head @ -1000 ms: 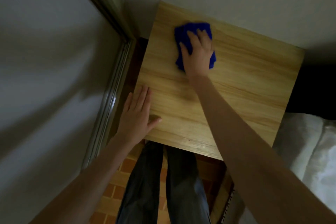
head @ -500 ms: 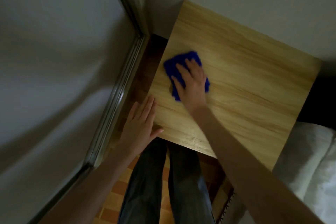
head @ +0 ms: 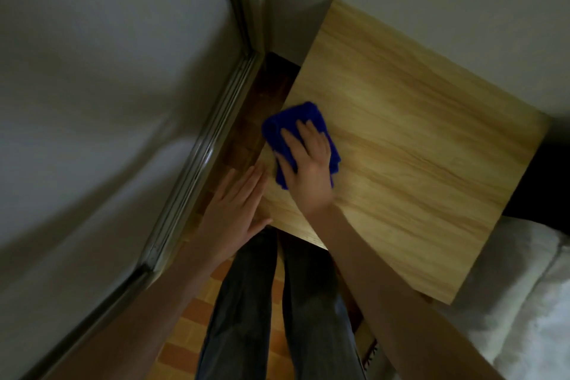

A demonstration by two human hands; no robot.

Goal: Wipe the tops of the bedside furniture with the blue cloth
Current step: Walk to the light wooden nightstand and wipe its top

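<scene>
A light wooden bedside table (head: 416, 145) fills the middle and right of the head view. The folded blue cloth (head: 296, 120) lies on its top at the left edge, partly overhanging it. My right hand (head: 308, 163) presses flat on the cloth, fingers spread, covering most of it. My left hand (head: 237, 207) rests flat and open on the table's near left corner, just below the cloth, holding nothing.
A white wall with a metal sliding-door track (head: 197, 163) runs close along the table's left. White bedding (head: 524, 296) lies at the right. My legs in dark trousers (head: 277, 318) stand on orange floor tiles (head: 197, 311) in front of the table.
My right hand has slid the blue cloth from the table's far part toward me and to its left edge. My left hand stayed on the near left corner.
</scene>
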